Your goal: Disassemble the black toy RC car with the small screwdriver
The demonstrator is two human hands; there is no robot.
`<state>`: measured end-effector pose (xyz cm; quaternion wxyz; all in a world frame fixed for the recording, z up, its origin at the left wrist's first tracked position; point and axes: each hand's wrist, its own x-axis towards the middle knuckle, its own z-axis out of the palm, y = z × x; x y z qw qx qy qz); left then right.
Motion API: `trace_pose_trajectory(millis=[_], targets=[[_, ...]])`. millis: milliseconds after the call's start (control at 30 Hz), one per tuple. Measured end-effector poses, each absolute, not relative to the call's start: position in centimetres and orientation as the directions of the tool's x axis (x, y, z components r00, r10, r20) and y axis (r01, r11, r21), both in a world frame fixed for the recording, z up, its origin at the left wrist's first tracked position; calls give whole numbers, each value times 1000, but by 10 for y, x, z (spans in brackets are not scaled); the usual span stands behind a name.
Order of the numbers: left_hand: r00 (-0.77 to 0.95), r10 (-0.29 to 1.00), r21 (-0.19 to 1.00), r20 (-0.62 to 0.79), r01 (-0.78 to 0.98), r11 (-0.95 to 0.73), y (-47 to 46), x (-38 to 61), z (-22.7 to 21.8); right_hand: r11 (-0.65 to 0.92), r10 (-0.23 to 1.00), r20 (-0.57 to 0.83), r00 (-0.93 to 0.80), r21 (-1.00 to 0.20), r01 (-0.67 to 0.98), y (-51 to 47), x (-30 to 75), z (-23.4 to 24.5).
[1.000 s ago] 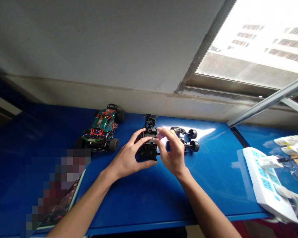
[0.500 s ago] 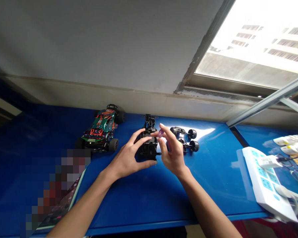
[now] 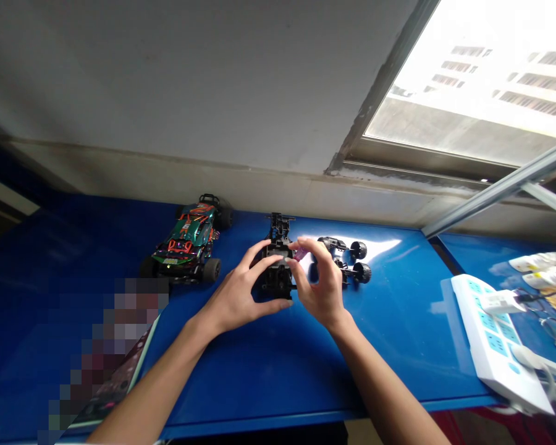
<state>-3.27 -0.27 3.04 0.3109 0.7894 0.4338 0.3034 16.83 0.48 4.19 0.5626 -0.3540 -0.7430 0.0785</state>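
A black model-car chassis (image 3: 278,256) lies on the blue table (image 3: 269,364), lengthwise away from me. My left hand (image 3: 241,293) cups its near left side, fingers curled around the frame. My right hand (image 3: 322,281) sits at the chassis's right side and pinches a small purple part (image 3: 300,253) between thumb and forefinger, right against the frame. A black axle assembly with two small wheels (image 3: 349,261) lies just right of my right hand.
A finished green and orange model car (image 3: 188,244) stands to the left. A white power strip (image 3: 493,337) with plugs and cables lies at the right edge. A pixelated flat object (image 3: 115,352) rests at the near left. Wall and window run behind the table.
My right hand lifted the purple part a little, then brought it back down against the chassis's right side. My left hand has kept its hold.
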Motion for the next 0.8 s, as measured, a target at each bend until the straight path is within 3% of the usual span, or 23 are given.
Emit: trace_pose_trajectory(millis=[100,267,467,700,800], targets=[[437,874,754,210,497,-430,-3,-33,30,734,574,814,-90,-462,498,5,168,45],[438,873,753,214,495,-433,-3,-33,30,722,667,731,-146,-584,372,3,167,46],[438,873,751,212,498,-432,-3,-33,30,723,590,802,-94,-473,504,4,167,46],[438,872,747,217,501,-437,-3,-33,29,708,674,727,-135,-583,398,4,167,47],[435,872,746,225,499,-441,-3,-33,28,719,639,760,-120,-535,445,4,167,46]])
